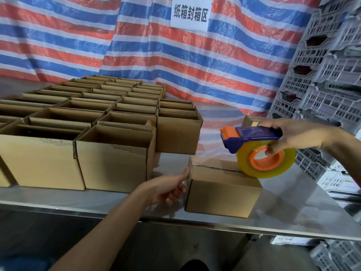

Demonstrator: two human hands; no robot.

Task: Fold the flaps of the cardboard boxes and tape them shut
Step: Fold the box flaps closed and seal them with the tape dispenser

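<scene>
Well beyond the left hand [168, 189], rows of open boxes [115, 151] stand with their flaps not yet folded, packed close, probably so each can be pulled over in turn; the left hand itself lies against the near left end of the closed box [222, 194], thumb upright along that end's top corner and the other fingers loosely curled beside the end face, seemingly to brace the box and hold down the start of the tape; whether those fingers also pinch a loose tape tail I cannot tell, since clear film hardly shows there; the closed box sits on the steel table [293, 212] between the two hands, touching the left one, its flaps down and their seam [214, 168] running from the left thumb toward the right hand; the right hand [293, 137] grasps the tape dispenser [254, 136] from above, thumb hooked into the orange core, with the tape roll [266, 159] resting on the far right of the box top just below that hand, over the seam; grey crates [322, 75] are stacked beyond the right hand.
</scene>
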